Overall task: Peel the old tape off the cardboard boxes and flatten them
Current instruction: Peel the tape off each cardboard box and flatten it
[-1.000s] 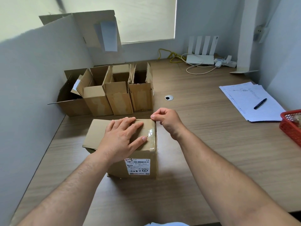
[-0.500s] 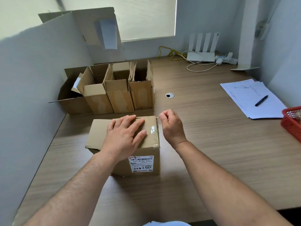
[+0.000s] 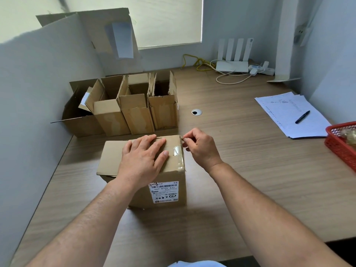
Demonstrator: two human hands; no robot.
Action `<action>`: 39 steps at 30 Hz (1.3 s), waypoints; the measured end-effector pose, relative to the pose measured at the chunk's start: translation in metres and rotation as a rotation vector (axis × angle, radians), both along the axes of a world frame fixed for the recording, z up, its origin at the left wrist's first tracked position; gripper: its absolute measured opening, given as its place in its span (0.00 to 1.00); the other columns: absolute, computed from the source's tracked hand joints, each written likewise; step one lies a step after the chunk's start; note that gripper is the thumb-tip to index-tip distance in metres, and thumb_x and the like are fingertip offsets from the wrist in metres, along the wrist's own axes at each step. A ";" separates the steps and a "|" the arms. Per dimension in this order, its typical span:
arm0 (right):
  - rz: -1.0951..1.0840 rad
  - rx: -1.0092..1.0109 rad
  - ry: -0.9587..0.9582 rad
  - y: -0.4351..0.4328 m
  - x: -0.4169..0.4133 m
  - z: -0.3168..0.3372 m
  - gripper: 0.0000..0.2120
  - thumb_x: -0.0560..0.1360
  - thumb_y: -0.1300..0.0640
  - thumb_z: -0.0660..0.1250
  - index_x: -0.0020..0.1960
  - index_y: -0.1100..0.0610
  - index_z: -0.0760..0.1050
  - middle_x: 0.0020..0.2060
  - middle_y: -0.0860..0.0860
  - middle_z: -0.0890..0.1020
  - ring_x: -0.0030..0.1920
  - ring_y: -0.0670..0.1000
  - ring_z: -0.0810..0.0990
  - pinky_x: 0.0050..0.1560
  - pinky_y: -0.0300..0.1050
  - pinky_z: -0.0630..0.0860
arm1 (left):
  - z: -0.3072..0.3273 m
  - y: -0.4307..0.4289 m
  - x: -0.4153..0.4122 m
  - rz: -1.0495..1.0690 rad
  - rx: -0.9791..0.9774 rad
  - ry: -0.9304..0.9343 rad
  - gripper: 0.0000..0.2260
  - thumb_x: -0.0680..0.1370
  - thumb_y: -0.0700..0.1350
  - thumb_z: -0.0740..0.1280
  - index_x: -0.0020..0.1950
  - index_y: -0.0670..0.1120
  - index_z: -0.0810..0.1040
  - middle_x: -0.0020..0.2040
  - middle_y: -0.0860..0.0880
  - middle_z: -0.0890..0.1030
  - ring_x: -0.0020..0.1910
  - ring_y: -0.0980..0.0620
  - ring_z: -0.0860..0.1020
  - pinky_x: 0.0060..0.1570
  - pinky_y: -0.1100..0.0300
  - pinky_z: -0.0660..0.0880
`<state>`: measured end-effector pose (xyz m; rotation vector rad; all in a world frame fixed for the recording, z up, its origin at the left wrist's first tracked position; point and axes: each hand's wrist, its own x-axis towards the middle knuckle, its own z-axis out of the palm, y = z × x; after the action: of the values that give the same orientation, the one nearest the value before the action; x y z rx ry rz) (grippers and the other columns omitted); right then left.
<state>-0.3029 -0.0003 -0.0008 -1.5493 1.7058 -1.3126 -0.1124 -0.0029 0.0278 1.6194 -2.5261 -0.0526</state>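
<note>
Right hand (image 3: pixel 200 149) is shifting rightward at the box's (image 3: pixel 111 158) far corner, grip pinching the tape (image 3: pixel 178 151) end; left hand (image 3: pixel 142 160) is pressing flat, fingers straight, steadying the box mid-tabletop (image 3: pixel 240 170). Peeling is beginning; steady pulling should follow.

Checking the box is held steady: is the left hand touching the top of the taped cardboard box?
Touching. The head view shows the left hand lying flat, palm down, on top of the taped cardboard box, fingers straight.

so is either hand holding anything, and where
The right hand pinches what looks like the tape by its end, at the box's far right top corner. The left hand only presses flat on the box.
</note>
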 end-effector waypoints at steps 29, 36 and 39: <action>-0.127 -0.240 0.193 0.029 -0.010 0.003 0.07 0.70 0.58 0.73 0.41 0.56 0.75 0.36 0.47 0.78 0.31 0.48 0.76 0.38 0.47 0.77 | 0.009 -0.051 -0.015 0.168 0.056 0.043 0.21 0.81 0.61 0.51 0.71 0.57 0.67 0.72 0.51 0.68 0.71 0.47 0.63 0.68 0.43 0.58; -0.019 -0.324 0.466 0.024 0.009 -0.003 0.12 0.68 0.60 0.74 0.49 0.62 0.77 0.42 0.55 0.80 0.34 0.52 0.79 0.35 0.43 0.76 | 0.010 -0.059 -0.018 0.171 0.074 0.034 0.21 0.81 0.61 0.51 0.71 0.56 0.67 0.72 0.50 0.68 0.70 0.46 0.64 0.67 0.43 0.59; -0.066 -0.393 0.545 0.020 0.011 -0.004 0.10 0.68 0.60 0.75 0.45 0.63 0.77 0.38 0.55 0.80 0.29 0.53 0.77 0.31 0.38 0.72 | 0.010 -0.063 -0.018 0.181 0.075 0.044 0.21 0.81 0.61 0.51 0.71 0.56 0.67 0.71 0.50 0.69 0.70 0.46 0.64 0.66 0.43 0.60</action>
<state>-0.2916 0.0197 -0.0043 -2.2579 1.8969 -1.4072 -0.1302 -0.0658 0.0382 1.8467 -2.3608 -0.1637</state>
